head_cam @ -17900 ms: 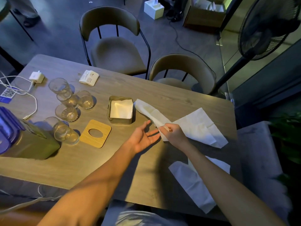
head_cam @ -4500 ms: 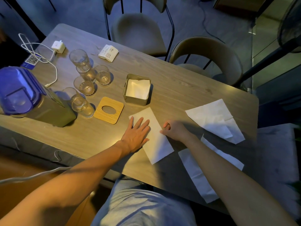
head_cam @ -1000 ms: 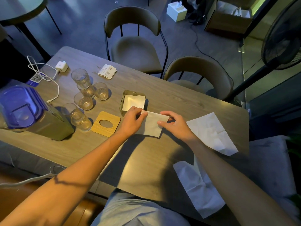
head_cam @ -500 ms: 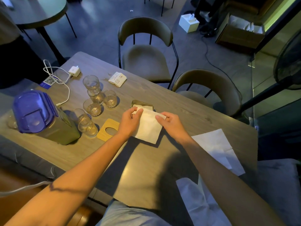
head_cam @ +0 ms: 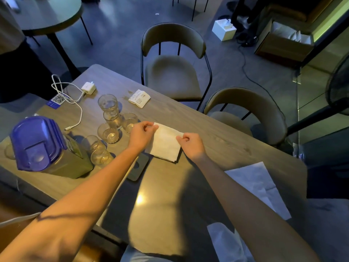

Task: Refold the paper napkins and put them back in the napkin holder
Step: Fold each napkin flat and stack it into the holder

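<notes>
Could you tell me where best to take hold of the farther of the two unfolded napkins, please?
Probably pinch the far corner of the farther unfolded napkin, coming from above. It lies flat and thin on the table, so only a corner or edge gives fingers something to lift.

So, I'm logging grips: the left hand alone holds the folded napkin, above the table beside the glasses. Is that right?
Not quite: both hands hold it. In the head view, the left hand pinches one top corner of the folded napkin and the right hand pinches the other. The rest stands: it is above the table, beside the glasses.
</notes>
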